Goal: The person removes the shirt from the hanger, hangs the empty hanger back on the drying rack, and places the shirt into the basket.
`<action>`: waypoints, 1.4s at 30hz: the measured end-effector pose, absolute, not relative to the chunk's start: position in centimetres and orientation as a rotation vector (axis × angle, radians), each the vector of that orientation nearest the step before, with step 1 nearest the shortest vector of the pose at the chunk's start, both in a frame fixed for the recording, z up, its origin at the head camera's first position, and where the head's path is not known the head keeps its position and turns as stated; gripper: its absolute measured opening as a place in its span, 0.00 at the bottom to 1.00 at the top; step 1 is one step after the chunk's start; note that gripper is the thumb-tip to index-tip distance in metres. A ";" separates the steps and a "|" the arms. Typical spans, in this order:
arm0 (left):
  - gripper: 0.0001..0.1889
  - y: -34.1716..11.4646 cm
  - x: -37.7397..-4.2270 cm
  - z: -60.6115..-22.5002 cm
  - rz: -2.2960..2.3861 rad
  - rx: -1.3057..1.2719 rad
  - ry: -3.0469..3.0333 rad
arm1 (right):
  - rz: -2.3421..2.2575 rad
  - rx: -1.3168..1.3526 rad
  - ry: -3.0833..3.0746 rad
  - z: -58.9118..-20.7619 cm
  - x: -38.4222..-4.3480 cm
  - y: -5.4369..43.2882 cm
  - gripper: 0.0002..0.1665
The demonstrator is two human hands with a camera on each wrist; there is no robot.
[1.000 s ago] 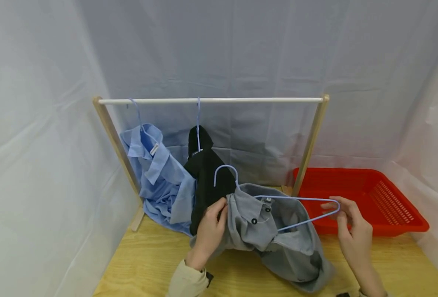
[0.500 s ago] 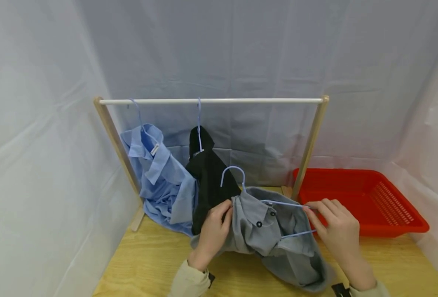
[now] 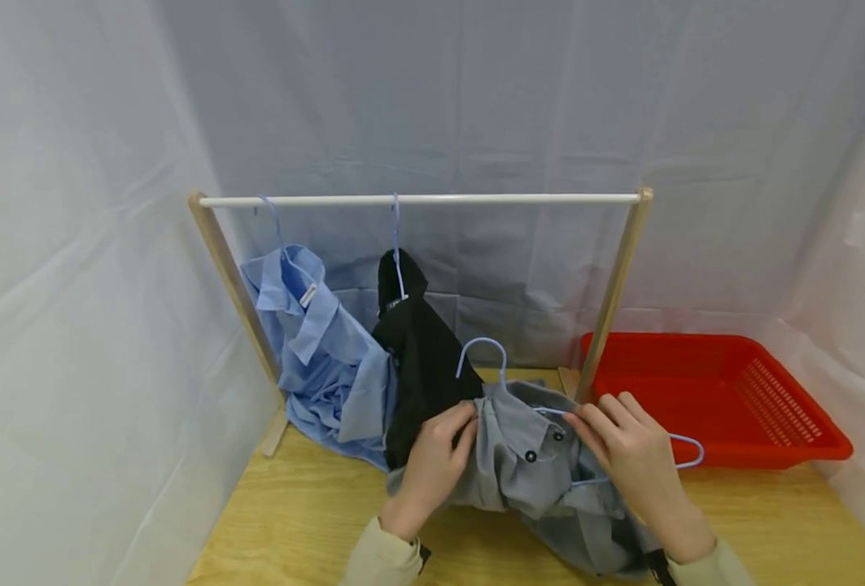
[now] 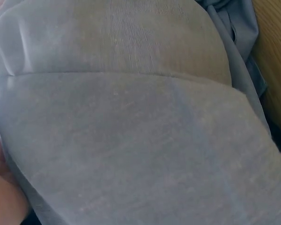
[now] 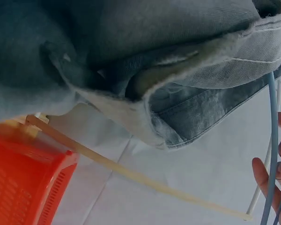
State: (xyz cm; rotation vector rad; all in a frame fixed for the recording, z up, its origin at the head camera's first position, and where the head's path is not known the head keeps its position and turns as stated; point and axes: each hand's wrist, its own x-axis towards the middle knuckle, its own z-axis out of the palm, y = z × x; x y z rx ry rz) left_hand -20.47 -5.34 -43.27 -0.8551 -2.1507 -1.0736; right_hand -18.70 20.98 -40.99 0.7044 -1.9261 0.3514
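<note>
A grey buttoned shirt (image 3: 501, 480) lies bunched over the wooden table, filling most of the left wrist view. Through its neck runs a light blue clothes hanger (image 3: 688, 449); the hook stands up by the collar and one end sticks out on the right. My left hand (image 3: 435, 462) pinches the shirt at its left shoulder beside the collar. My right hand (image 3: 633, 468) pinches the hanger's upper bar close to the collar opening. In the right wrist view the hanger bar (image 5: 272, 136) passes by my fingers (image 5: 261, 176). The hanger's far arm is hidden inside the cloth.
Behind stands a clothes rack with a white rail (image 3: 520, 198) and wooden legs. A light blue shirt (image 3: 322, 350) and a black garment (image 3: 425, 350) hang on it from hangers. At the right sits a red plastic basket (image 3: 725, 454). White sheeting (image 3: 73, 285) encloses the table (image 3: 293, 521).
My right hand has moved left along the hanger from its outer end to near the collar. The hanger, shirt and left hand have shifted slightly right and down.
</note>
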 end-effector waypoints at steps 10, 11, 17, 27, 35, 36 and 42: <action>0.05 -6.2 -20.5 -43.1 -1.122 -0.834 -2.173 | 0.375 0.541 -1.898 -40.1 -18.3 22.3 0.31; 0.05 -6.3 -20.5 -43.2 -1.124 -0.828 -2.176 | 0.374 0.528 -1.895 -40.0 -18.3 22.5 0.32; 0.05 -6.9 -20.5 -43.5 -1.133 -0.827 -2.185 | 0.367 0.457 -1.876 -39.8 -18.1 24.1 0.34; 0.06 -7.8 -20.6 -44.2 -1.154 -0.796 -2.206 | 0.374 0.347 -1.876 -39.7 -17.5 27.4 0.34; 0.06 -8.8 -20.3 -44.5 -1.179 -0.554 -2.278 | 0.331 0.223 -1.795 -38.5 -16.4 29.9 0.37; 0.06 -9.0 -20.3 -44.6 -1.179 -0.537 -2.281 | 0.330 0.202 -1.787 -38.2 -16.2 30.2 0.37; 0.05 -9.4 -20.3 -44.6 -1.186 -0.531 -2.283 | 0.288 0.121 -1.821 -37.2 -15.3 32.1 0.39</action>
